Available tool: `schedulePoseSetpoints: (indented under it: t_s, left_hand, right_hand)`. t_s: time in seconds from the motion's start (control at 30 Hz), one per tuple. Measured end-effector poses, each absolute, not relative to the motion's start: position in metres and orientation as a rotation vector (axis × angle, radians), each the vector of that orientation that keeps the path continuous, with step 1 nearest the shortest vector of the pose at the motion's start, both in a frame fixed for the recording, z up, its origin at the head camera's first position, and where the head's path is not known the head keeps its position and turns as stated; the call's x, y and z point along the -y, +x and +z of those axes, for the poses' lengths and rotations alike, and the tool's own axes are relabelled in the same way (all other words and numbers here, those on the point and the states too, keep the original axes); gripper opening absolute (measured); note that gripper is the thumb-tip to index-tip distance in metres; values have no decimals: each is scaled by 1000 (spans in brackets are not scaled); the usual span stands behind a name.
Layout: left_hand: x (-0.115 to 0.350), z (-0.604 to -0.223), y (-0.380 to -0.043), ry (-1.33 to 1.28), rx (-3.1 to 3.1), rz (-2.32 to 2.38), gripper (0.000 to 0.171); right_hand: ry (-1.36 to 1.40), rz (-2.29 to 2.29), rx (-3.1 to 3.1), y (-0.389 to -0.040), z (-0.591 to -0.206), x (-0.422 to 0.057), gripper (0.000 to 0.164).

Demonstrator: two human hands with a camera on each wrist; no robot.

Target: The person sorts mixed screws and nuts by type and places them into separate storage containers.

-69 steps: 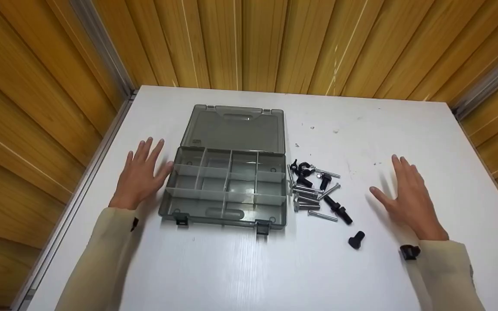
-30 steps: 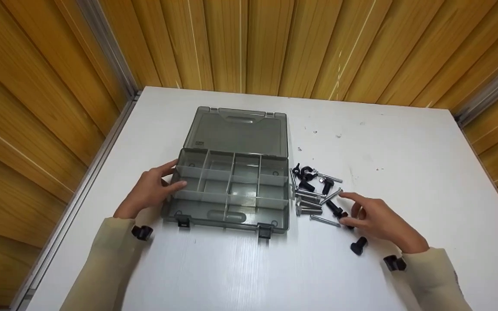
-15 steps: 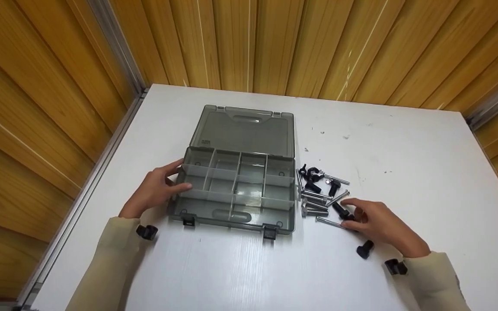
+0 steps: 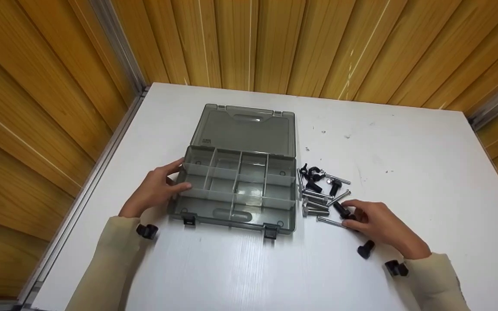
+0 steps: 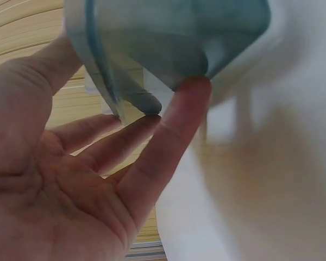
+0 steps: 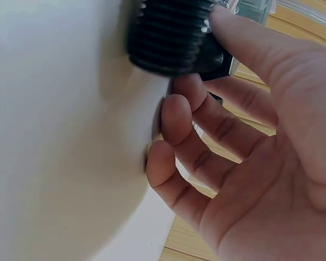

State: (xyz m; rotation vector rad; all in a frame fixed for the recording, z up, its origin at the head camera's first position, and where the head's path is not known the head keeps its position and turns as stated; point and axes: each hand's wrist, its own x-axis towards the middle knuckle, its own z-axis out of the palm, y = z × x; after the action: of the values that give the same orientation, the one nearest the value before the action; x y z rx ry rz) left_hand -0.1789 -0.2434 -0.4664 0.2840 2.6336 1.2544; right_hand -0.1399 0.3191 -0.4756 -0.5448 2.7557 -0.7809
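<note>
My left hand (image 4: pixel 154 188) grips the left wall of an open smoky-grey plastic organizer box (image 4: pixel 231 225). Its thumb reaches over the rim and the fingers lie along the outside; in the left wrist view, fingertips touch the box's translucent side (image 5: pixel 168 49). To the right of the box, my right hand (image 4: pixel 378 222) pinches a black bolt (image 4: pixel 352 217) between thumb and fingers, low over the table, partly hidden by the fingertips. Nearer my wrist lies a loose black bolt (image 4: pixel 365 249), whose thread looms large in the right wrist view.
Silver bolts (image 4: pixel 317 211), thin screws (image 4: pixel 330 221) and black bolts (image 4: pixel 335 187) lie in a pile against the box's right side. Black wing-shaped pieces (image 4: pixel 314 172) sit at its back. The box lid (image 4: pixel 249 129) lies folded back. Wood-patterned panels (image 4: pixel 270 47) stand behind the white table (image 4: pixel 240 276).
Both hands were spread and apart from things at first. My left hand has come onto the box's left wall, and my right has moved left to the black bolt. The last half second shows little movement.
</note>
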Motion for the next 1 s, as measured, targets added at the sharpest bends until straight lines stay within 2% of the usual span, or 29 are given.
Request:
schedulePoseSetpoints:
  t_s: [0.3,0.43,0.7,1.0]
  left_hand:
    - [242,-467,-178,296,-2641,1269,85]
    - [242,-466,-178,287,-2646,1255,85]
    - [242,-466,-176,259,-2656,1242,86]
    - [242,-467,-178,282,-2653,1267,85]
  right_hand:
    - [-582,-725,-2796,-141,-472,-318,33]
    - [-620,-706,-2800,-143,-462,-319,30]
    - [-715,-657,-2848,-149,-435,-312,15]
    - [-796,-650,-2866,-164,-414,-279,18]
